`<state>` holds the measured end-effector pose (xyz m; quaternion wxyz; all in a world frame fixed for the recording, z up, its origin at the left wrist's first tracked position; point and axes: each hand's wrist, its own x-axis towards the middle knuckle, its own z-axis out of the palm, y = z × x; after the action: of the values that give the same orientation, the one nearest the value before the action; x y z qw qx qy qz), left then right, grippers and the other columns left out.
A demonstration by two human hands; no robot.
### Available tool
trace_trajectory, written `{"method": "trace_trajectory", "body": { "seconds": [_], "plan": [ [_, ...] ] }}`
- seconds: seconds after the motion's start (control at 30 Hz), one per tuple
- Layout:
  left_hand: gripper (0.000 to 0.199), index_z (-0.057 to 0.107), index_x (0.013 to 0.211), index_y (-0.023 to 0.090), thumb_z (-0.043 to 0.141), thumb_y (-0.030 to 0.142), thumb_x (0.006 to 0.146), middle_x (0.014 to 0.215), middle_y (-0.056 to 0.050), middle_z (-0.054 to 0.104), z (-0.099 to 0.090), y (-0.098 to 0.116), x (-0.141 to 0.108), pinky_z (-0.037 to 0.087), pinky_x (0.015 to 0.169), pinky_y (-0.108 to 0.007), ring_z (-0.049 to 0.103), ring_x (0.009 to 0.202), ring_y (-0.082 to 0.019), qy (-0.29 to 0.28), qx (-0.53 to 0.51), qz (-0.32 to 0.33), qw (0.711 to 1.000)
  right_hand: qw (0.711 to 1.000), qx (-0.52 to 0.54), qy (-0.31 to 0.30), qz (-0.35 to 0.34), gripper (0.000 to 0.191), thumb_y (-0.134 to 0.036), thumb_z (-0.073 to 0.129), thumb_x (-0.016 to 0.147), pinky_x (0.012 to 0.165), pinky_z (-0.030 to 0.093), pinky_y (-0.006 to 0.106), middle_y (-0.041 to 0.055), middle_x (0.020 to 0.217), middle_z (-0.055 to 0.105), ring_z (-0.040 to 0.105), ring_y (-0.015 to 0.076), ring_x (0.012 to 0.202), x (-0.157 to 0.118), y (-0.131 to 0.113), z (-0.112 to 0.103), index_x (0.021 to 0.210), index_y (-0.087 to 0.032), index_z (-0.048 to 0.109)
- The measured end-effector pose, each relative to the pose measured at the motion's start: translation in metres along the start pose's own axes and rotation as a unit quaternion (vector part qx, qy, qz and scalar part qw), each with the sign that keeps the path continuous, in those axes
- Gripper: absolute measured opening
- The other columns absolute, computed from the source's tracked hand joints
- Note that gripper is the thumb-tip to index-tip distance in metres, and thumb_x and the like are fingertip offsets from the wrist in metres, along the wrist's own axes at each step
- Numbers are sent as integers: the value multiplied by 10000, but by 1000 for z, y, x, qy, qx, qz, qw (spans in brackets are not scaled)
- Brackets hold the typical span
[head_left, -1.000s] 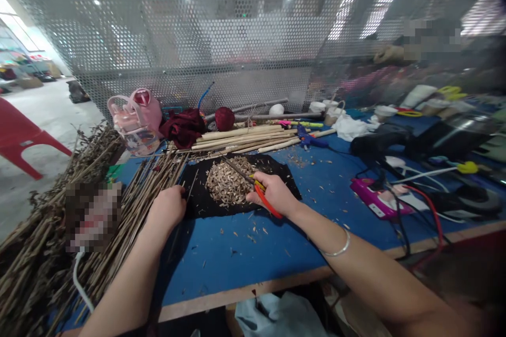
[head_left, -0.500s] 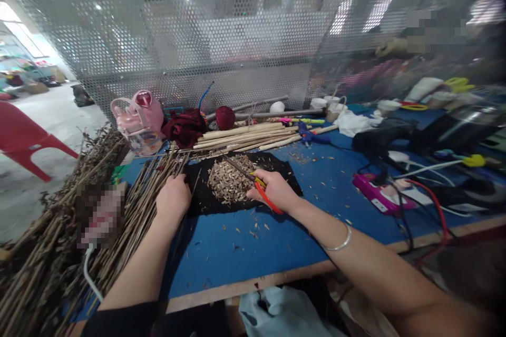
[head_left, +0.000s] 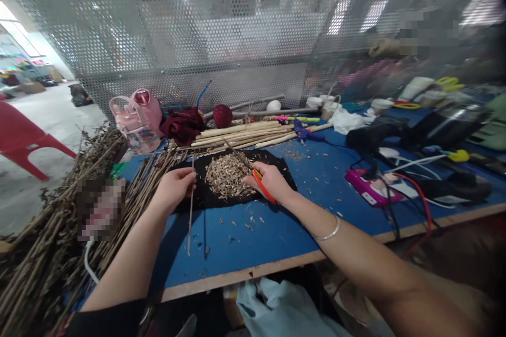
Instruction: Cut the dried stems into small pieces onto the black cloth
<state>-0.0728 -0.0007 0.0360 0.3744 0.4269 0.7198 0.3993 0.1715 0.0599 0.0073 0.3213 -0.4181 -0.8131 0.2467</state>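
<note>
My left hand (head_left: 178, 187) pinches a thin dry stick (head_left: 191, 216), which stands nearly upright over the left end of a black cloth (head_left: 276, 168). Red and yellow scissors (head_left: 259, 181) are in my right hand (head_left: 269, 181), their blades pointing up and left above a pile of short cut stem pieces (head_left: 227, 176). That pile lies on the cloth between my two hands. Loose bits are scattered on the blue table (head_left: 245, 237) around it.
Long dry stalks (head_left: 130, 195) spread along the left side. Behind the cloth are pale sticks (head_left: 237, 134), dark red yarn (head_left: 222, 116), a pink bottle (head_left: 140, 121) and a blue glue gun (head_left: 304, 132). To the right sit a magenta power strip (head_left: 367, 188) and cables.
My left hand has turned and now holds a thin stick upright, apart from the stalks. My right hand still holds the scissors near the pile. The view has shifted slightly.
</note>
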Motion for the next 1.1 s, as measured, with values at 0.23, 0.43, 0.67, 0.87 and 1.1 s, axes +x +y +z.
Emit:
{"method": "trace_trajectory", "body": {
  "seconds": [0.23,0.43,0.67,0.87,1.1],
  "plan": [
    [143,519,748,142,638,199,690,627,28,530,40,25,-17,452,437,-138,555,503,-56,-167,-343,-37,924,999,-26,3,36,349,-464,650,631,467,248,204,-69,545,431,336,81,490,-3,-6,-1,691,-203,426],
    [100,496,753,152,595,148,746,711,-8,605,66,14,-21,512,541,-119,627,624,-70,-82,-471,-39,877,978,204,-24,29,359,-396,684,619,538,388,216,-55,643,459,424,85,556,-6,-13,0,797,-198,443],
    [58,466,755,157,515,150,785,699,-28,633,70,11,-29,511,500,-147,643,610,-102,-9,-470,-40,882,925,374,-43,42,266,-279,656,660,607,442,248,-40,677,483,465,84,587,-16,-33,0,780,-199,432],
    [108,447,754,167,555,153,760,663,-1,600,69,9,-29,510,529,-148,644,626,-101,20,-474,-43,879,921,377,-91,41,197,-231,627,678,534,407,227,-30,671,512,463,83,552,-16,-33,1,758,-191,451],
    [221,406,797,196,601,279,733,680,21,601,65,9,-31,488,519,-151,653,669,-119,20,-451,19,892,863,458,-188,101,272,-339,639,689,393,344,185,-49,551,498,455,80,456,-19,-27,4,771,-189,429]
  ]
}}
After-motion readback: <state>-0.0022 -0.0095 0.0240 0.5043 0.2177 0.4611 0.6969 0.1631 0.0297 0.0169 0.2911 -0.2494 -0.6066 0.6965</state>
